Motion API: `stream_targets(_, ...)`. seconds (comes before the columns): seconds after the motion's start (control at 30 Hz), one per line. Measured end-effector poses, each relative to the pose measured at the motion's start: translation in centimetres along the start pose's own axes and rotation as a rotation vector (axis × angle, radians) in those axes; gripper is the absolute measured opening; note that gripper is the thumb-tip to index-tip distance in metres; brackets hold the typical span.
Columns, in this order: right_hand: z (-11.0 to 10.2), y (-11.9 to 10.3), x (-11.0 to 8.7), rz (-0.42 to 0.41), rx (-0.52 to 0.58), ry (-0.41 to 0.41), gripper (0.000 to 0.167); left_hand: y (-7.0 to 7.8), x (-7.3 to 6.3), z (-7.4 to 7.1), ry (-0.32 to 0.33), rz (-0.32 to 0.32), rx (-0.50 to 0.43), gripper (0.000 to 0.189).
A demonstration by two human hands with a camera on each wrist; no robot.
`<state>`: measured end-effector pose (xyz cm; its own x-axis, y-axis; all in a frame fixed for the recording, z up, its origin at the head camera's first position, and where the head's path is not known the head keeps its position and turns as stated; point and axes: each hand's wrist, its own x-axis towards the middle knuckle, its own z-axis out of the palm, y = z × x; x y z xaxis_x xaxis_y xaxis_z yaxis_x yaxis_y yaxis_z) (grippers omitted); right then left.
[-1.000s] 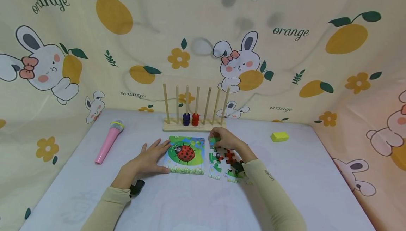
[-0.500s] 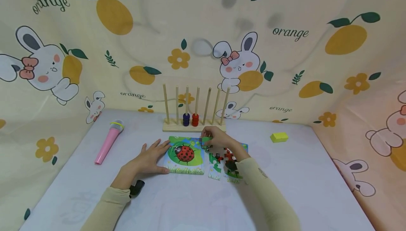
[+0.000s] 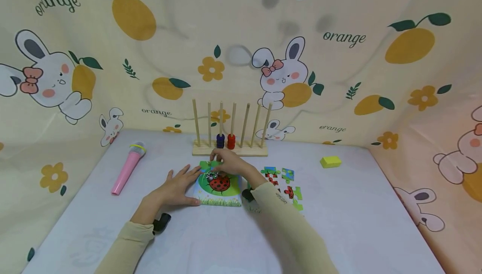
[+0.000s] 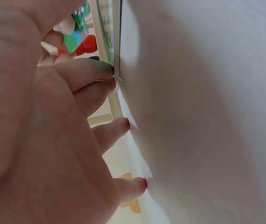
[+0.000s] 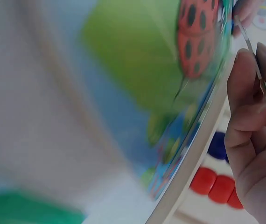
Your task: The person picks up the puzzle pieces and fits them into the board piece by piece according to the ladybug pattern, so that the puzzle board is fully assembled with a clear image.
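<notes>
A square puzzle board (image 3: pixel 222 201) with a ladybug picture lies flat mid-table. My left hand (image 3: pixel 175 189) rests on the table with spread fingers, its fingertips touching the board's left edge; the left wrist view shows those fingertips (image 4: pixel 106 70) against it. Above the board's upper left part, my right hand (image 3: pixel 232 165) pinches a green jigsaw piece (image 3: pixel 208 166) between thumb and finger. Edge-on, that jigsaw piece (image 5: pixel 250 44) appears thin in the right wrist view. Loose jigsaw pieces (image 3: pixel 288 175) lie right of the board, some hidden under the right forearm.
Behind the board stands a wooden peg rack (image 3: pixel 248 152) with blue beads (image 3: pixel 220 141) and red beads (image 3: pixel 231 141) on two upright rods. A pink microphone (image 3: pixel 127 171) lies at the left. A yellow block (image 3: pixel 330 162) sits at the right. Patterned cloth hangs behind the table.
My right hand has carried the jigsaw piece left, from the loose pieces to over the board's upper left. More loose pieces now show at the right. My left hand has stayed put.
</notes>
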<state>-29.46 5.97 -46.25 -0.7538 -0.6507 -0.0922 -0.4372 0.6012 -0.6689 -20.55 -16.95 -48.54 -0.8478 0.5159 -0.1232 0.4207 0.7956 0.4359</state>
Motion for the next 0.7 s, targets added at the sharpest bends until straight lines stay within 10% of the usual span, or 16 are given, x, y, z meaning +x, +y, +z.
stream_targets(0.7, 1.8, -1.5, 0.9, 0.012, -0.177, 0.027, 0.036, 0.3, -0.2, -0.3, -0.005, 0.01, -0.004, 0.102)
